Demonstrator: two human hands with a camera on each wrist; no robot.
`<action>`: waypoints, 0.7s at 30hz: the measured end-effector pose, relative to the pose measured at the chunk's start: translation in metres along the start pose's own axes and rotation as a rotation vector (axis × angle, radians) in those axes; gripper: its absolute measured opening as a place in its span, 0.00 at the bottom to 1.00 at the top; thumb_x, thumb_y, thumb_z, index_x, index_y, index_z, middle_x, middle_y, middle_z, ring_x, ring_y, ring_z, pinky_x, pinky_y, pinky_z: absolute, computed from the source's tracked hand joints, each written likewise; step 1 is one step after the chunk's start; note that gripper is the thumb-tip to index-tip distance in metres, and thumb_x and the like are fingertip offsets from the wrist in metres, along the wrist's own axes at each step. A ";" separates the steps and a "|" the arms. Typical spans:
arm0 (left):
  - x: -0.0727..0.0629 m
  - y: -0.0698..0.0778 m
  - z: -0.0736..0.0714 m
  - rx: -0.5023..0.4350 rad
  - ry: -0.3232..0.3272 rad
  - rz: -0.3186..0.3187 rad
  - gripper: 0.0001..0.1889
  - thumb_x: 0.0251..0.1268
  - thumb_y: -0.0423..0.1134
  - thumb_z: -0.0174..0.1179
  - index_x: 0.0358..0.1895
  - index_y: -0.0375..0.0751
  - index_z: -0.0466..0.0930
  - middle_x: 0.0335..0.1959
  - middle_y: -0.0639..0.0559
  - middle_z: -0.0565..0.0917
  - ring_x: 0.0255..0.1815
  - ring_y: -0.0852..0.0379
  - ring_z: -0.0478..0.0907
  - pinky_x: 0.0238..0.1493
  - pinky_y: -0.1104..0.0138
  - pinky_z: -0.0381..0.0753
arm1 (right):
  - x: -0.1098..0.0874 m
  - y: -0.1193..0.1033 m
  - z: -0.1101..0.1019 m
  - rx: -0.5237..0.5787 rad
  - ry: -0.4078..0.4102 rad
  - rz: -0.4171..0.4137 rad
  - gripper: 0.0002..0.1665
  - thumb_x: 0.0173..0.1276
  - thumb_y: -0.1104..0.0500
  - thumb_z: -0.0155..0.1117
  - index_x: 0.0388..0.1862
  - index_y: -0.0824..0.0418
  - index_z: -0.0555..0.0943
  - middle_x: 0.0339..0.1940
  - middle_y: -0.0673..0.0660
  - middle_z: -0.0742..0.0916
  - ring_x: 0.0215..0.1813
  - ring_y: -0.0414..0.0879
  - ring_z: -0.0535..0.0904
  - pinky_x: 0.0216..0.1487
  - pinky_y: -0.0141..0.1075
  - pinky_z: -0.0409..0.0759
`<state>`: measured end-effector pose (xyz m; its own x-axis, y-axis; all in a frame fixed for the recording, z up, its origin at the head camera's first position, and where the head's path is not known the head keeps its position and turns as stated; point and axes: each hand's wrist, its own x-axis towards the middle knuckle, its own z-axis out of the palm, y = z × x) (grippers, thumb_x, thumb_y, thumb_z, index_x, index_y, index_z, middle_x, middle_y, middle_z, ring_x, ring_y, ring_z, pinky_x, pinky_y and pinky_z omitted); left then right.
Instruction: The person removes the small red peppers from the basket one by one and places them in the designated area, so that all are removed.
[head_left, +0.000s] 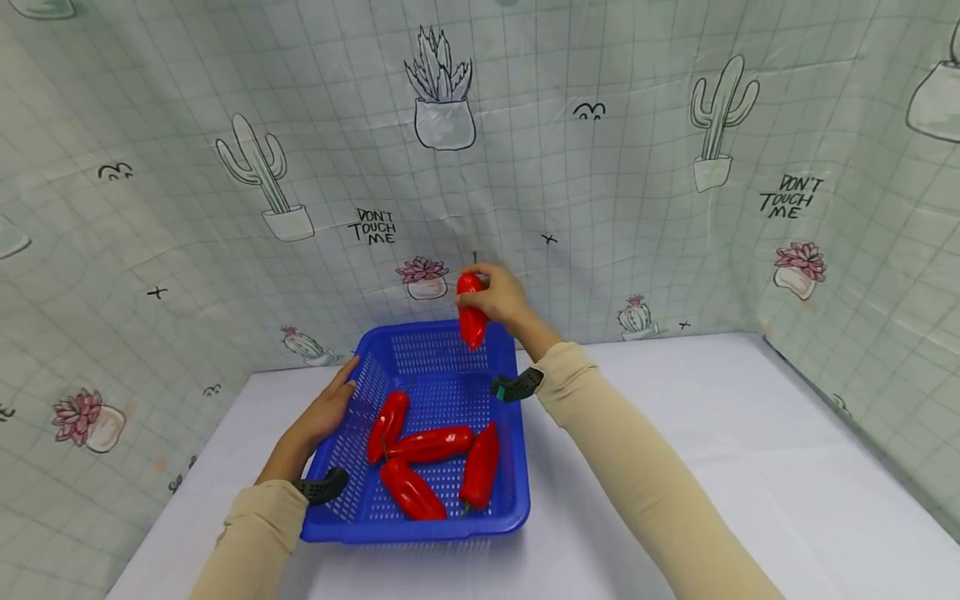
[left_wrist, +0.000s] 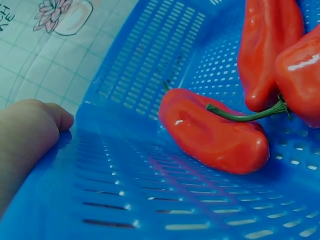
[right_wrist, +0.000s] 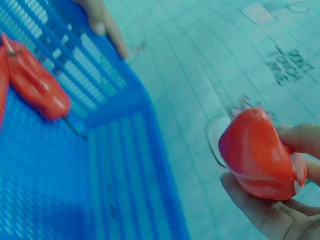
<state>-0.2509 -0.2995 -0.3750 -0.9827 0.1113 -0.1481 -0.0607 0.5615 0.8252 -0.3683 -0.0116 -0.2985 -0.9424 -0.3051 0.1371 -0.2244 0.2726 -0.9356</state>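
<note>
Over the far right corner of the blue plastic basket (head_left: 517, 467), my right hand (head_left: 498, 293) holds a red pepper (head_left: 472, 312) between thumb and fingers. The pepper hangs upright, its thin stem pointing up. My left hand (head_left: 330, 408) rests on the basket's left rim, fingers extended along it. Several more red peppers lie on the basket floor: one by the left wall (head_left: 388, 425), one across the middle (head_left: 431, 444), others nearer the front and right side. In the left wrist view a pepper (left_wrist: 215, 132) lies close to the perforated wall, a green stem crossing over it.
The basket stands on a white table (head_left: 637, 417). A grid-patterned cloth (head_left: 517, 167) with cactus drawings hangs behind the table and along its sides. Both wrists wear dark bands, the right one (head_left: 517, 385) overlapping the basket's right rim in the head view.
</note>
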 end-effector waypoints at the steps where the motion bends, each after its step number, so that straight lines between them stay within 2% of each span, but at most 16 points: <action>1: 0.000 0.000 0.001 -0.001 -0.003 0.003 0.29 0.80 0.37 0.26 0.80 0.43 0.34 0.79 0.33 0.35 0.78 0.29 0.38 0.74 0.39 0.41 | 0.000 -0.001 -0.006 -0.004 0.011 0.002 0.33 0.61 0.64 0.69 0.66 0.61 0.74 0.59 0.69 0.80 0.55 0.61 0.80 0.46 0.51 0.84; 9: -0.001 0.002 0.000 0.025 0.009 0.025 0.29 0.80 0.37 0.27 0.79 0.40 0.36 0.80 0.33 0.35 0.79 0.31 0.36 0.74 0.40 0.39 | -0.002 -0.002 -0.042 -0.055 0.043 0.018 0.35 0.63 0.62 0.68 0.69 0.60 0.70 0.61 0.69 0.79 0.57 0.61 0.79 0.46 0.52 0.84; 14: -0.001 0.002 0.000 0.014 0.004 0.003 0.29 0.80 0.37 0.27 0.80 0.41 0.35 0.79 0.33 0.36 0.78 0.29 0.39 0.73 0.39 0.43 | -0.005 0.002 -0.053 -0.081 0.064 0.029 0.36 0.64 0.61 0.68 0.70 0.59 0.70 0.60 0.69 0.79 0.56 0.61 0.79 0.45 0.51 0.84; 21: -0.004 0.005 0.000 0.033 0.010 -0.017 0.29 0.80 0.38 0.27 0.80 0.42 0.35 0.79 0.33 0.36 0.78 0.29 0.40 0.73 0.39 0.42 | -0.010 0.007 -0.065 -0.097 0.082 0.068 0.35 0.65 0.60 0.67 0.71 0.60 0.69 0.61 0.69 0.78 0.55 0.61 0.80 0.45 0.50 0.84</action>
<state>-0.2472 -0.2971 -0.3705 -0.9833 0.0928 -0.1564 -0.0723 0.5899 0.8042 -0.3766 0.0524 -0.2855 -0.9725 -0.2082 0.1043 -0.1783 0.3781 -0.9084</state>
